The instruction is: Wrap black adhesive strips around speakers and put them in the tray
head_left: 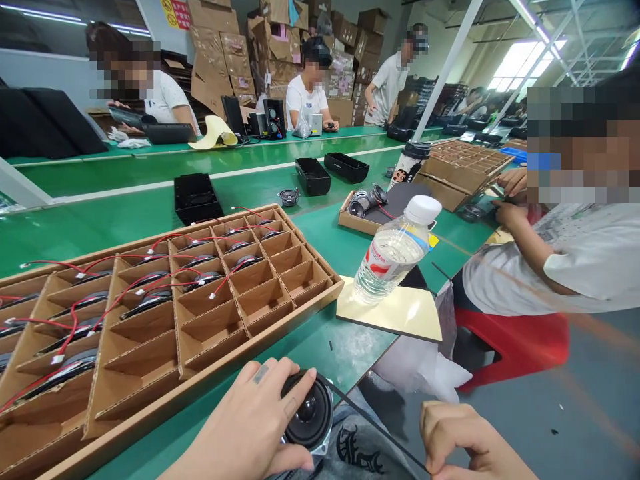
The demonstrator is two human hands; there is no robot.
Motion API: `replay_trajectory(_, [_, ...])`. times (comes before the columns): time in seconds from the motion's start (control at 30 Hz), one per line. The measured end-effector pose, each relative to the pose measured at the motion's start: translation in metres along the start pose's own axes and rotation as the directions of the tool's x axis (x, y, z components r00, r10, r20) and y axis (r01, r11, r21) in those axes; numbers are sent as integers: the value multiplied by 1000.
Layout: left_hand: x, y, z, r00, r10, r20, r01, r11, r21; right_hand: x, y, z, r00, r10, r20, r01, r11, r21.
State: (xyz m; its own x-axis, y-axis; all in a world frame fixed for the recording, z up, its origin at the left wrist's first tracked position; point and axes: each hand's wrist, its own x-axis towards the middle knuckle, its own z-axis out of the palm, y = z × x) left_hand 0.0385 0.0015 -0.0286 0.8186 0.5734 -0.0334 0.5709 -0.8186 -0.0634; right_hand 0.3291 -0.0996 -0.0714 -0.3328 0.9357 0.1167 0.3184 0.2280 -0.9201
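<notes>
My left hand is wrapped round a small black speaker driver at the near table edge, cone facing right. A thin black wire runs from the speaker down to my right hand, which pinches its end in closed fingers. Just beyond my left hand lies a cardboard divider tray; its left cells hold several speakers with red wires, and its right cells are bare.
A water bottle stands on a yellow sheet right of the tray. A seated person in white works at the right. Black plastic housings sit on the green belt. Other workers sit behind it.
</notes>
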Motion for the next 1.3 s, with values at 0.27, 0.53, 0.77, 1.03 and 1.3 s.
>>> replay_trajectory(0.27, [4,16,-17,990,-103,96,97,993,61,7,-12,8,998,-47,41,46,999,11])
replay_trajectory(0.53, [2,18,-14,992,-96,80,89,992,88,15,-19,2,994,-111,26,112,993,-41])
replay_trajectory(0.77, [-3,14,-9,995,-96,-25,98,990,100,54,-33,-22,887,-345,-308,264,925,-275])
replay_trajectory(1.03, [-1,17,-10,994,-104,-24,106,984,142,63,-34,-23,812,-461,-357,351,875,-333])
replay_trajectory(1.3, [-1,19,-9,994,-74,-80,86,983,165,29,-23,-16,938,-331,-100,312,935,-166])
